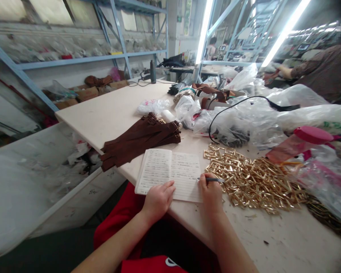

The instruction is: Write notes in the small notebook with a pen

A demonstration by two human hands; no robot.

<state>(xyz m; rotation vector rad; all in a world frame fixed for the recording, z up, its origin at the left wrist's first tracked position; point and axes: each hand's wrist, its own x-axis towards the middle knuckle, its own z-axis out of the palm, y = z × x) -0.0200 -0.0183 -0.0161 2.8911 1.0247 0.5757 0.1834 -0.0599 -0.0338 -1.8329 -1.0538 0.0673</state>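
An open notebook [184,189] with handwritten lines lies at the table's near edge. My left hand [158,199] rests on its lower middle, fingers stretched out and lying flat with nothing in them. A dark pen [216,179] is pinched in my right hand [211,193], its tip at the right edge of the right-hand page. Writing covers the left page and the upper part of the right one. Just right of my right hand spreads a heap of gold-coloured metal buckles [255,182]. Behind the notebook lies a bundle of brown straps [142,137].
Clear plastic bags [261,117] crowd the table's right side, near a pink-lidded jar [301,142]. A large white bin [65,204] stands left of the table [88,110]. Blue shelving [74,62] lines the wall. Another person [324,70] is at the far right.
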